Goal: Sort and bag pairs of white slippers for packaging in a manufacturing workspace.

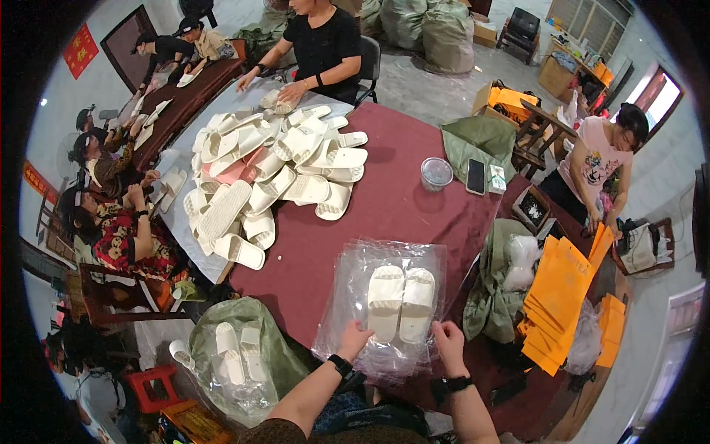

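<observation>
Your left hand (353,337) pinched the near edge of a stack of clear plastic bags (381,300) lying on the dark red cloth-covered bench (414,192), fingers closed on the film. Your right hand (448,340) gripped the same edge just beside it, thumb and fingers shut on the plastic. A pair of cream-white moulded slippers (401,302) lay side by side on top of the bags, toes away from you, just beyond both hands. To your left, below the bench edge, a green woven sack (270,348) held more white slippers. On your right a pile of orange flat bags (558,303) leaned by the bench corner. Farther out, near the middle of the bench, stood a clear plastic cup (436,173) with a black phone (475,176) just beside it. Left of them rose a large heap of loose white slippers (270,174). At the far end a person in a black shirt (322,44) sat with hands on that heap.
</observation>
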Demonstrator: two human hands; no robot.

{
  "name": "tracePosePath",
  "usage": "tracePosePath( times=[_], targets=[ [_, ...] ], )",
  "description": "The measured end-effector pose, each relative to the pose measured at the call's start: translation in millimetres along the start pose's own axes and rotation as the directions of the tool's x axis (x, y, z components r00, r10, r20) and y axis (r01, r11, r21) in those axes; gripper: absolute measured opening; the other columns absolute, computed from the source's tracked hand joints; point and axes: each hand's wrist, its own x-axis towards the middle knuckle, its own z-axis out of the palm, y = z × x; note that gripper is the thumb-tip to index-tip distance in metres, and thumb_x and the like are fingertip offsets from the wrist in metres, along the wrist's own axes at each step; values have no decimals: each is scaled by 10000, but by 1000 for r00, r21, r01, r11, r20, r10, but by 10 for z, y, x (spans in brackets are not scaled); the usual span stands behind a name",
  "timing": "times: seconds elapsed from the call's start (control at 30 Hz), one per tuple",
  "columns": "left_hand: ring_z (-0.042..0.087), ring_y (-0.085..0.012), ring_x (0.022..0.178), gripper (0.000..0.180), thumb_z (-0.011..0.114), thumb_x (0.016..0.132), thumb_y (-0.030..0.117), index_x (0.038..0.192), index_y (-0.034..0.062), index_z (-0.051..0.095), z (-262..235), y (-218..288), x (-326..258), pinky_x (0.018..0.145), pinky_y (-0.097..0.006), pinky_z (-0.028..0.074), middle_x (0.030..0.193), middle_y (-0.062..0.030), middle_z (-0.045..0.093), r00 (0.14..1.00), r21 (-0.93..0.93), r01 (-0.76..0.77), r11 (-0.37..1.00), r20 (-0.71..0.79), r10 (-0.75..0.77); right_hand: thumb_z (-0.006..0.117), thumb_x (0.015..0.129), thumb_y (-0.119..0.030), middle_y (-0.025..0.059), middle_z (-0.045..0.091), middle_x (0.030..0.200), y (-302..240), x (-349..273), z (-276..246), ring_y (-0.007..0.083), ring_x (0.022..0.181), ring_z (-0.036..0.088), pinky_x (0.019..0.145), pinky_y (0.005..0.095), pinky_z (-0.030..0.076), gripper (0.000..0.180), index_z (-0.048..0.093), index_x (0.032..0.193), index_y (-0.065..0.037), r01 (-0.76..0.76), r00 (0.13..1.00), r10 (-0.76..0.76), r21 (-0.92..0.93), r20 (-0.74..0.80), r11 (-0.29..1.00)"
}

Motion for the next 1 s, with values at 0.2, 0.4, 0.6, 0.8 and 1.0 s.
tracePosePath(
  times=[0.2,0.4,0.6,0.8,1.0],
  targets=[
    [557,-127,598,532,800,714,363,1036,-14,605,-26,74,31,495,-272,418,749,-44,605,925,-514,289,807,366,-98,760,698,-419,213,631,1035,413,323,357,361,934,619,816,418,478,649,568,1127,30,-188,961,39,-547,-272,816],
    [505,-73,593,396,768,777,354,979,32,653,-354,571,-286,489,-247,343,725,14,577,815,-464,438,770,567,-122,690,783,-210,86,653,867,560,331,546,181,781,625,672,296,485,456,554,1152,19,-127,992,125,-169,-19,977],
    [631,-159,903,400,724,826,222,1136,-5,610,-479,623,-404,755,-284,507,1037,-75,657,822,-588,380,714,569,31,631,867,-164,24,603,871,569,260,733,106,738,547,682,243,448,278,599,1098,-13,-13,967,35,-86,254,996],
    [616,-181,990,474,712,822,137,1227,-35,534,-1032,282,-746,845,-310,501,1130,-96,632,923,-768,247,591,371,97,538,931,-279,153,571,1137,453,307,771,267,1073,525,956,350,389,351,624,1073,31,207,970,-189,-109,153,972],
    [587,-199,1040,508,714,804,95,1244,-45,501,-2127,-296,-1531,904,-319,476,1164,-107,611,998,-723,0,690,46,48,684,785,-381,223,415,1358,402,218,655,389,1254,371,1053,482,309,630,504,1266,-16,368,929,-192,-730,317,576]
  ],
)
